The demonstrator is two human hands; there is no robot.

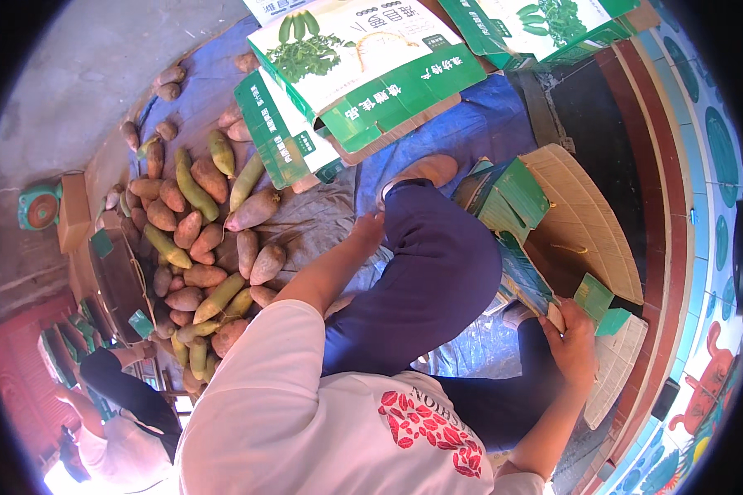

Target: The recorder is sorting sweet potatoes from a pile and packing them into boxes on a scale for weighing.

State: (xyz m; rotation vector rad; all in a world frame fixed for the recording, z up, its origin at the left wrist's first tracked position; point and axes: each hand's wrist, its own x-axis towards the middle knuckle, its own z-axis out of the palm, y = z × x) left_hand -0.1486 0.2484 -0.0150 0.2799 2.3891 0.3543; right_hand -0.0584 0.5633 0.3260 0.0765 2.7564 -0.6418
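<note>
My right hand [571,345] is closed on the edge of an open cardboard box [582,227], brown inside with green printed flaps, standing by my right leg. Thumb and fingers pinch the box's near side. My left hand [370,228] is at my bent left leg, near the ankle; its fingers are mostly hidden, and I see nothing held in it. To its left lies a heap of reddish-brown sweet potatoes [210,179] mixed with long green radishes [194,188]. One radish with a pinkish end [253,209] lies nearest my left arm.
Green-and-white printed cartons [363,62] lie ahead, with another carton [545,25] to their right. A blue tarp [491,124] covers the floor. A tiled wall [706,124] curves along the right. At the lower left another person [124,441] sits near more cartons.
</note>
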